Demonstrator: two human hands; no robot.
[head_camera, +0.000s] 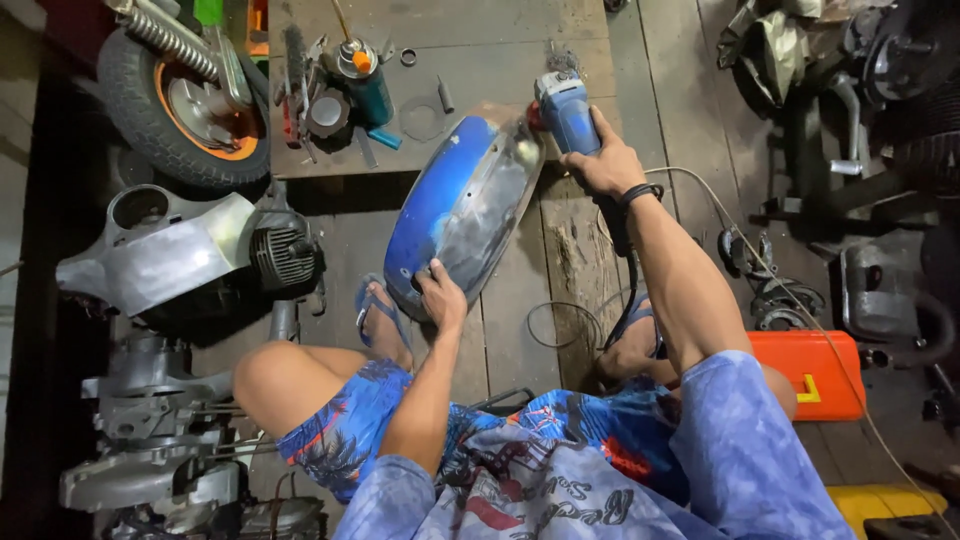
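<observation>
Centre frame, the right hand (605, 160) is clamped round a blue angle grinder (563, 112), its head at the upper edge of the scooter side panel (462, 205). The left hand (442, 293) grips the panel's lower end against the wooden floor (520, 320). Right half looks ground to bare grey metal; the left half remains blue.
</observation>
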